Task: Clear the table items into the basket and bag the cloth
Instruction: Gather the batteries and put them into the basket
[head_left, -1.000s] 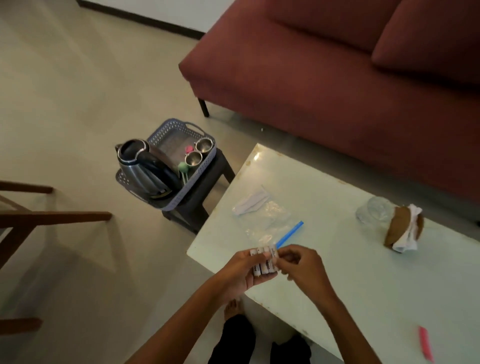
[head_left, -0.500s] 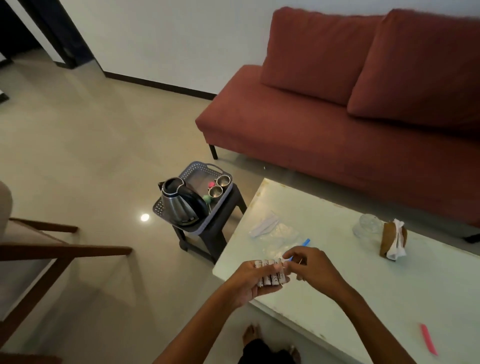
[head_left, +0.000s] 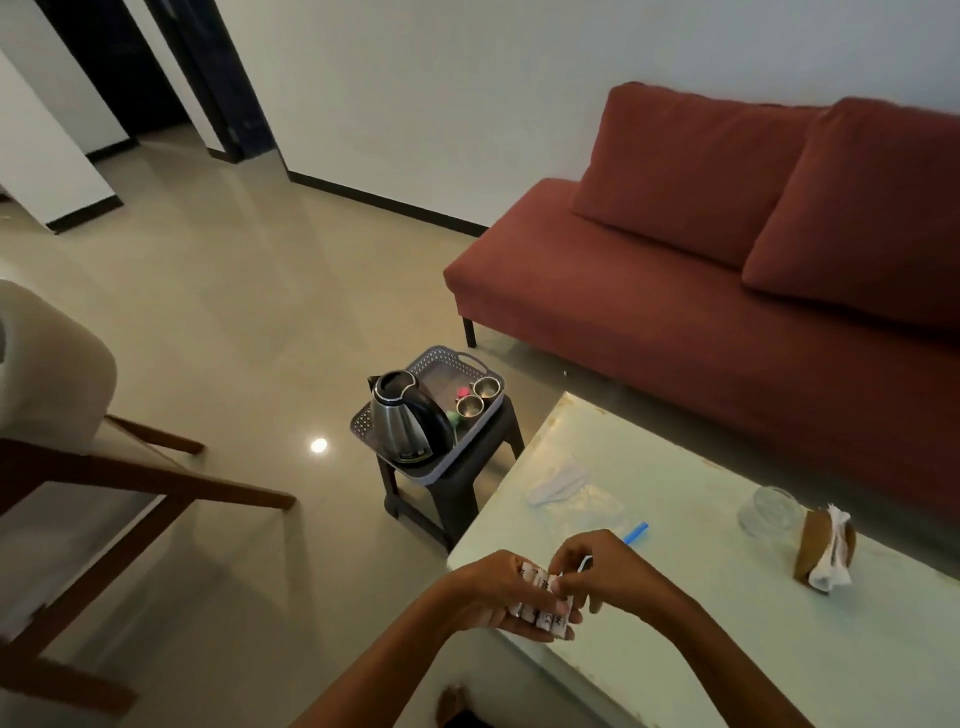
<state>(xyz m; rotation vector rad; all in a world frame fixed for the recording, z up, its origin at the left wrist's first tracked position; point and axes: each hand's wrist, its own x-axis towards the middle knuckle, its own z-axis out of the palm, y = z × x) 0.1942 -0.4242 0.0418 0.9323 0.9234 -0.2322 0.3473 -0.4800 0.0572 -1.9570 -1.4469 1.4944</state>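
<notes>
Sofa (head_left: 675, 312) behind table (head_left: 701, 597); stool (head_left: 457, 493) alongside carries basket (head_left: 439, 351), kettle (head_left: 400, 421), cups (head_left: 470, 406).

Nothing is legible: dark print on the small white paper sachets (head_left: 543, 618) in the near foreground and a pale label low on the silver-and-black electric kettle (head_left: 402, 423) farther left are too blurred.
</notes>
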